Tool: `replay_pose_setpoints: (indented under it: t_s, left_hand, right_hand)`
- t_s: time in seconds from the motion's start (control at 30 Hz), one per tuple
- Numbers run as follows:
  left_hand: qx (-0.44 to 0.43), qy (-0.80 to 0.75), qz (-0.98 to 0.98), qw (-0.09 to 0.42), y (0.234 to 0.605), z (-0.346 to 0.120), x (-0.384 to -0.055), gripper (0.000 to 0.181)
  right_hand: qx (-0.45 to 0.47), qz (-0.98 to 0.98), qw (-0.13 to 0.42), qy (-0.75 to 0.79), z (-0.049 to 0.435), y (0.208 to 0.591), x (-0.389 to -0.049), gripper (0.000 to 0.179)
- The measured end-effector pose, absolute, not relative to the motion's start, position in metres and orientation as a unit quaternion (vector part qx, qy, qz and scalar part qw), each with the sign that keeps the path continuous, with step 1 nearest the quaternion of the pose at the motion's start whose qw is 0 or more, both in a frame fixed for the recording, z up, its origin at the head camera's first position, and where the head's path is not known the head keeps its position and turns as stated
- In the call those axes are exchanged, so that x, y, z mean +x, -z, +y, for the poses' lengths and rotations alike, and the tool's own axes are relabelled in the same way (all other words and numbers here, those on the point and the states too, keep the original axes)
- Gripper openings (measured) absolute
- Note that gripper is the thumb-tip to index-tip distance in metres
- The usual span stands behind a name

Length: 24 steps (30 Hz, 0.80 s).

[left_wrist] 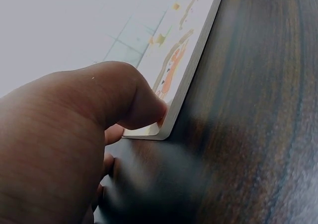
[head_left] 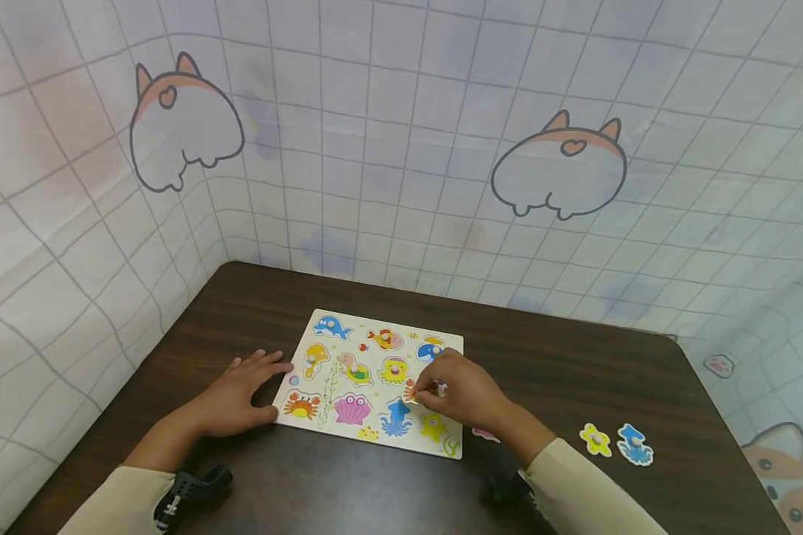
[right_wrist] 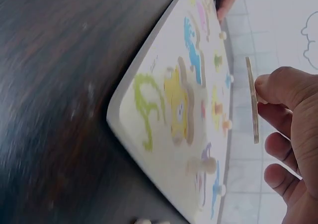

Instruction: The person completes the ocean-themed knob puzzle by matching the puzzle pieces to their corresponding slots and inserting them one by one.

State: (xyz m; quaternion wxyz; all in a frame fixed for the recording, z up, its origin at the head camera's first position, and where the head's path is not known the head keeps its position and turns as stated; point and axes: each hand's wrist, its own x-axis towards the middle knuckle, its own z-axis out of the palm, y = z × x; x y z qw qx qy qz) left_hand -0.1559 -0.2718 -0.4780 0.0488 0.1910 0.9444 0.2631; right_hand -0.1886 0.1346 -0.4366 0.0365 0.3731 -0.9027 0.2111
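A cream puzzle board (head_left: 391, 438) with printed sea animals lies on the table. My left hand (head_left: 237, 397) rests at its left edge, fingers spread, with the thumb (left_wrist: 144, 107) on the near corner. Above the board's right part, my right hand (head_left: 465, 390) pinches a crab puzzle piece (head_left: 410, 391) with orange claws, partly hidden by the fingers. The right wrist view shows this piece (right_wrist: 252, 100) edge-on, raised off the board. Knobbed pieces, such as the turtle (head_left: 356, 371) and octopus (head_left: 394, 370), sit in the upper rows. The lower-row crab recess (head_left: 301, 406) shows its picture without a knob.
On the dark table (head_left: 375, 490), a yellow starfish piece (head_left: 596, 440) and a blue squid piece (head_left: 635, 444) lie at the right. A pink piece (head_left: 485, 434) is partly hidden beneath my right forearm. A patterned cloth (head_left: 401, 148) hangs around the table.
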Motion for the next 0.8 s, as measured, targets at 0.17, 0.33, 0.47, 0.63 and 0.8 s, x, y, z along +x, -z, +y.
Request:
replay_pose_setpoints:
  t_s: [0.17, 0.33, 0.47, 0.63, 0.8]
  left_hand:
    - [0.188, -0.262, 0.945, 0.052, 0.475, -0.270, -0.156, 0.072]
    - [0.186, -0.262, 0.945, 0.054, 0.474, -0.270, -0.156, 0.072]
    - [0.187, -0.265, 0.944, 0.055, 0.474, -0.270, -0.156, 0.072]
    - [0.186, -0.265, 0.944, 0.058, 0.475, -0.271, -0.156, 0.072]
    - [0.186, -0.266, 0.944, 0.057, 0.476, -0.271, -0.155, 0.072]
  right_hand:
    - [0.366, -0.906, 0.024, -0.212, 0.125, 0.437, -0.188, 0.003]
    - [0.366, -0.904, 0.023, -0.221, 0.118, 0.437, -0.188, 0.004]
    - [0.369, -0.902, 0.024, -0.222, 0.111, 0.438, -0.189, 0.005]
    - [0.380, -0.897, 0.015, -0.228, 0.100, 0.442, -0.190, 0.005]
    - [0.386, -0.893, 0.003, -0.230, 0.086, 0.442, -0.190, 0.006]
